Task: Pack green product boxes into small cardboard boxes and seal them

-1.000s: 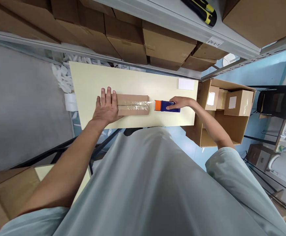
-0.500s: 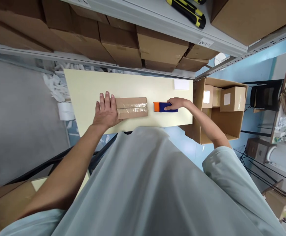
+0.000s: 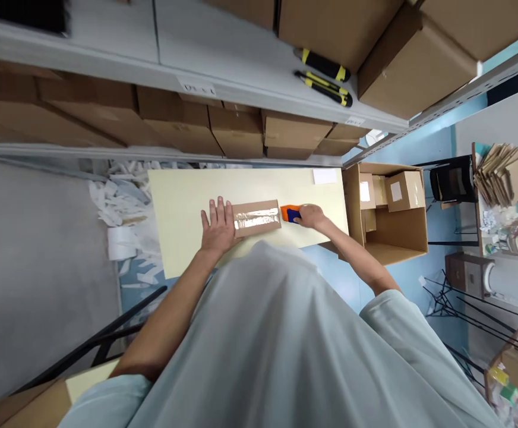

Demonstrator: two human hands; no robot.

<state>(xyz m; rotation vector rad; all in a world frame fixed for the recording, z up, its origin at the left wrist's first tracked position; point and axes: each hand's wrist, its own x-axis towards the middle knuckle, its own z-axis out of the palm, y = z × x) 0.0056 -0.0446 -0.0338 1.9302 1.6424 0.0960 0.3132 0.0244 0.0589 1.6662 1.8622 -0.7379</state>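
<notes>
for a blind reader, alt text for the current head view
A person's left hand touches one end of a taped box, and the right hand holds an orange and blue tool near the other end. The box lies on a table left of an open carton.

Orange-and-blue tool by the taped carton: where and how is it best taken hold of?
Probably by its blue body, from the right, where the right hand grips it. The orange end points left at the taped carton, so this grip leaves that end uncovered.
</notes>
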